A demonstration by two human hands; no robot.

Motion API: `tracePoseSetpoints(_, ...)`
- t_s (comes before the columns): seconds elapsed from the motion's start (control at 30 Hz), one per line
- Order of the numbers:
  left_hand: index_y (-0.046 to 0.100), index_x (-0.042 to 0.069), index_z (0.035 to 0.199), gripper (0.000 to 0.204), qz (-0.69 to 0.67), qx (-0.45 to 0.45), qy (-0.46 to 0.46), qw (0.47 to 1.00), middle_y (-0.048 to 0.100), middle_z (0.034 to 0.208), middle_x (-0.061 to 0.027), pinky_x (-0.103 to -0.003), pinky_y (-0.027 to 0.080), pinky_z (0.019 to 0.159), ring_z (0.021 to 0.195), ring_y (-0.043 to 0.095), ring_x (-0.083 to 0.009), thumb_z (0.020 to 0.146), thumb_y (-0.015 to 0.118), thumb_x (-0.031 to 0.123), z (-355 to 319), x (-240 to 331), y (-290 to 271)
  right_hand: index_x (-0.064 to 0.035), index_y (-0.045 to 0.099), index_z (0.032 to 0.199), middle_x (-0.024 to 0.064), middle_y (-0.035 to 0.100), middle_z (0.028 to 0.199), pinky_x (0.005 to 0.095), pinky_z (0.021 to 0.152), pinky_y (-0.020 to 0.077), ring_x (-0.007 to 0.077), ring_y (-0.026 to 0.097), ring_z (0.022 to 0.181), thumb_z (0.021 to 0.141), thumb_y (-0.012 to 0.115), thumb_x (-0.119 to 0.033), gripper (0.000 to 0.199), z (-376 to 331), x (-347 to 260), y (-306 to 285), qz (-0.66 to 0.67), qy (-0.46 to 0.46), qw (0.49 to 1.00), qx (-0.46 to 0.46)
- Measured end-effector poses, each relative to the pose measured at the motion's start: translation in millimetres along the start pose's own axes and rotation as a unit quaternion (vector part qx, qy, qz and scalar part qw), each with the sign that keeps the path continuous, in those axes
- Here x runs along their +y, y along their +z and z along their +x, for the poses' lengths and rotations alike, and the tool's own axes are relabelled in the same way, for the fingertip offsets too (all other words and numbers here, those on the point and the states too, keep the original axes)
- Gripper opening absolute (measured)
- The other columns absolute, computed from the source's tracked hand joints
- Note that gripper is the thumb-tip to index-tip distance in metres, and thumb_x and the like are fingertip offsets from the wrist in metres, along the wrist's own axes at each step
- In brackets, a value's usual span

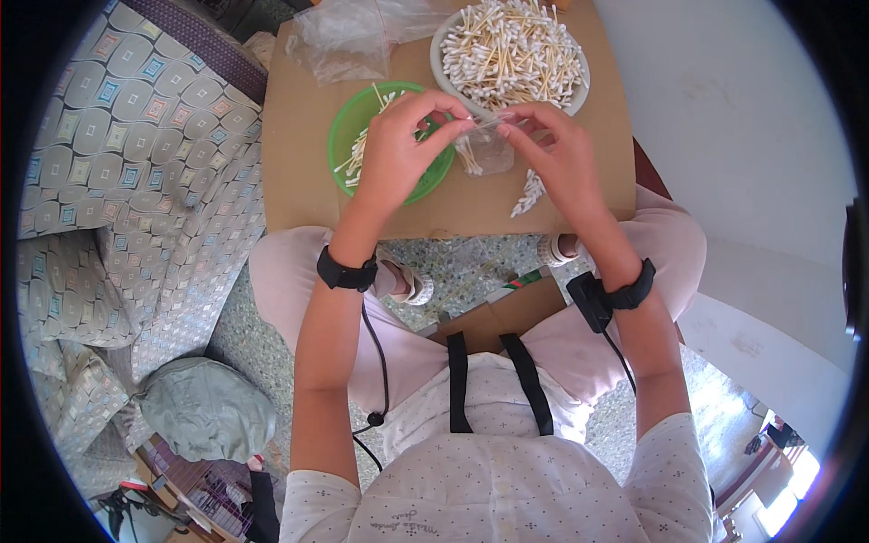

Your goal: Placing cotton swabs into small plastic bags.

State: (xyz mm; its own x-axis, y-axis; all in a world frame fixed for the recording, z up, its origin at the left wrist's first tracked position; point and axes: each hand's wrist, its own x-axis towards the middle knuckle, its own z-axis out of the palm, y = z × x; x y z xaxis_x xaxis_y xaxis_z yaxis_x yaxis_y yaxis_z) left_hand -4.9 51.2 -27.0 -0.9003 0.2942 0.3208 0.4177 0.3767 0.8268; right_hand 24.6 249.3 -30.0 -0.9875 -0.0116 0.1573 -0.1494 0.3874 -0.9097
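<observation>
Far to my left, the patterned sofa cushion (118, 154) fills the edge of view, and a grey-green bundle of cloth (206, 409) lies low beside my left knee. Moving in, there's the cardboard sheet (299, 172) laid across my lap as a work surface. On it sits the green bowl (348, 127) with a few cotton swabs in it, and above that a heap of clear plastic bags (348, 36) at the cardboard's far edge.

My left hand (394, 149) is right over the green bowl, thumb and fingers narrowed to a pinch on the left edge of a small clear plastic bag (489, 149). That little bag hangs between both hands, just above the cardboard, between the green bowl and the white bowl, with a few swabs already showing through it. My right hand (557, 154) pinches the bag's other edge, fingers close together, so the mouth is stretched between my two grips. Whether the mouth is open or sealed, I cannot tell.

Just beyond my fingertips, the white bowl (442, 59) is piled high with cotton swabs (511, 50). Below my right hand, a small cluster of loose swabs (529, 193) lies on the cardboard near its front edge. Both wrists wear black bands (346, 271), with a cable running down from each.
</observation>
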Motion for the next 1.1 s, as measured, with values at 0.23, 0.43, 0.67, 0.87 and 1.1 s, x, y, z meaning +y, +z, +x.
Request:
tracePoseSetpoints(0.23, 0.068, 0.003, 0.090, 0.012, 0.022, -0.026, 0.036, 0.999, 0.065, 0.087, -0.0041, -0.024, 0.045, 0.068, 0.079, 0.059, -0.0129, 0.082, 0.068, 0.011, 2, -2, -3, -0.0054, 0.067, 0.098, 0.0071, 0.066, 0.089, 0.0296, 0.064, 0.0470, 0.0170, 0.061, 0.073, 0.081, 0.070, -0.020, 0.023, 0, -1, 0, -0.010, -0.002, 1.000, -0.002)
tracePoseSetpoints(0.43, 0.069, 0.004, 0.094, 0.013, 0.006, -0.030, 0.022, 0.999, 0.065, 0.092, -0.0059, -0.027, 0.046, 0.071, 0.084, 0.060, -0.0160, 0.083, 0.067, 0.011, 1, 3, -2, -0.0055, 0.067, 0.099, 0.0075, 0.066, 0.089, 0.0295, 0.063, 0.0471, 0.0171, 0.062, 0.073, 0.081, 0.070, -0.020, 0.023, 1, 1, -1, -0.014, 0.000, 1.000, -0.002)
tracePoseSetpoints(0.67, 0.068, 0.006, 0.092, 0.014, 0.004, -0.038, 0.032, 0.999, 0.064, 0.093, -0.0069, -0.033, 0.048, 0.075, 0.084, 0.061, -0.0244, 0.081, 0.068, 0.016, -1, -2, 1, -0.0051, 0.067, 0.099, 0.0078, 0.067, 0.089, 0.0293, 0.064, 0.0476, 0.0175, 0.062, 0.072, 0.081, 0.070, -0.018, 0.022, 1, 0, 0, -0.002, 0.001, 1.000, 0.000)
tracePoseSetpoints(0.87, 0.068, 0.003, 0.096, 0.014, 0.041, -0.077, 0.057, 0.995, 0.064, 0.093, -0.0065, -0.029, 0.047, 0.077, 0.085, 0.061, -0.0178, 0.085, 0.065, 0.010, -4, 1, 0, -0.0043, 0.066, 0.098, 0.0077, 0.066, 0.089, 0.0293, 0.064, 0.0478, 0.0176, 0.061, 0.072, 0.081, 0.069, -0.017, 0.022, 0, 4, 0, -0.005, -0.003, 1.000, -0.003)
tracePoseSetpoints(1.1, 0.066, 0.003, 0.094, 0.011, 0.005, -0.029, -0.010, 1.000, 0.063, 0.087, -0.0054, -0.027, 0.047, 0.075, 0.083, 0.060, -0.0153, 0.086, 0.063, 0.010, -1, 4, -3, -0.0046, 0.067, 0.099, 0.0077, 0.067, 0.088, 0.0293, 0.066, 0.0484, 0.0177, 0.061, 0.072, 0.081, 0.070, -0.018, 0.023, 0, 0, 0, -0.002, 0.000, 1.000, 0.001)
